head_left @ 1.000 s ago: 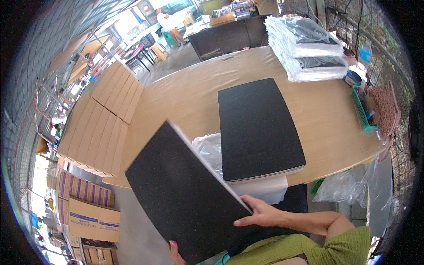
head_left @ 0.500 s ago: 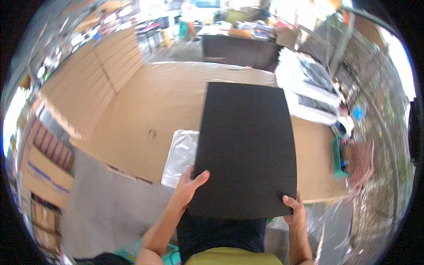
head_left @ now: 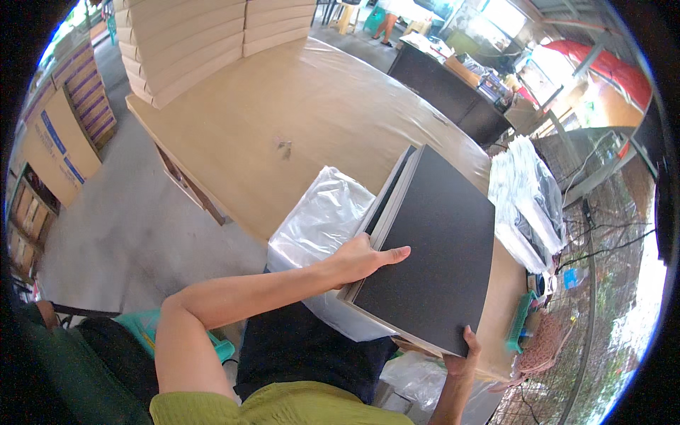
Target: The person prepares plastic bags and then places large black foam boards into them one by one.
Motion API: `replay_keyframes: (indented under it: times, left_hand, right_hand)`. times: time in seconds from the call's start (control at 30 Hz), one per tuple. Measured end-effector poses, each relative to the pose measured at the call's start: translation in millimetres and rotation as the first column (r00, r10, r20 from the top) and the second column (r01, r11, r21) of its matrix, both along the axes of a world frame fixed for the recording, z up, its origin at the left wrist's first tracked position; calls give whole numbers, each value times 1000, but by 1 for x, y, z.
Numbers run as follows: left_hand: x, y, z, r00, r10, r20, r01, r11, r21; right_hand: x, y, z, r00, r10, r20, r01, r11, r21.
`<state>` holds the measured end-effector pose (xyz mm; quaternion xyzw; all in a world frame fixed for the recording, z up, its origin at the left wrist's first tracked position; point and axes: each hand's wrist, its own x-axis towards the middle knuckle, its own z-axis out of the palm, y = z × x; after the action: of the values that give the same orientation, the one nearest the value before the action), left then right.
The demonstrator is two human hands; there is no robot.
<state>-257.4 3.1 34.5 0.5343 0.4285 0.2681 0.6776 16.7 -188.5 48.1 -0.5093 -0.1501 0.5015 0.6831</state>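
Left hand grasping the left edge of a black-topped stack, right hand its near right corner; the stack, at the near edge of the table, clear plastic sheeting alongside, is unwrapped and not yet released. Beyond, a green basket holds indistinct small items; bundles are already plastic-wrapped; brown boxes, contents hidden

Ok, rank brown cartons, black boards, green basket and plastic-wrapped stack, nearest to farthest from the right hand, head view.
1. Black boards: touching the right hand.
2. Green basket: right of it.
3. Plastic-wrapped stack: farther, upper right.
4. Brown cartons: upper left.
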Motion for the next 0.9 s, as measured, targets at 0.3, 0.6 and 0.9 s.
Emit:
replay_keyframes:
  times: [0.3, 0.6, 0.9]
  left_hand:
    - [-16, 20, 9, 991, -130, 25, 130, 991, 19]
    - [-34, 50, 107, 499, -341, -796, 678, 726, 115]
    - [-21, 106, -8, 990, 18, 138, -47, 976, 211]
  right_hand:
    - [-20, 6, 7, 999, 23, 38, -24, 999, 30]
    - [27, 9, 9, 665, 462, 587, -154, 854, -498]
    - [72, 35, 11, 861, 19, 508, -114, 981, 157]
